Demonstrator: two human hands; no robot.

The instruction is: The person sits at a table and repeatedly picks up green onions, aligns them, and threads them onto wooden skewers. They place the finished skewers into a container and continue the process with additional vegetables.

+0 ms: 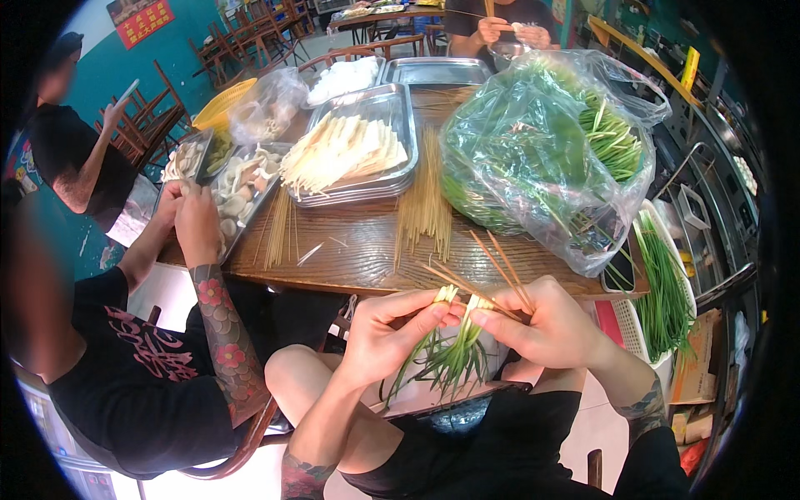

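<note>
My left hand pinches a small bunch of garlic chives by its pale cut ends. Close beside it, my right hand holds several thin bamboo skewers that fan out above the fingers. Its thumb presses on a second bunch of chives, whose green leaves hang down over my lap. A skewer passes by the pale ends between the two hands; whether it pierces them is hard to tell. On the table ahead lies a large clear plastic bag full of chives.
Loose skewers lie on the wooden table. Stacked metal trays hold pale enoki-like strands. Mushrooms fill a tray at left. A phone and a white chive basket are at right. Co-workers sit left and opposite; another person stands left.
</note>
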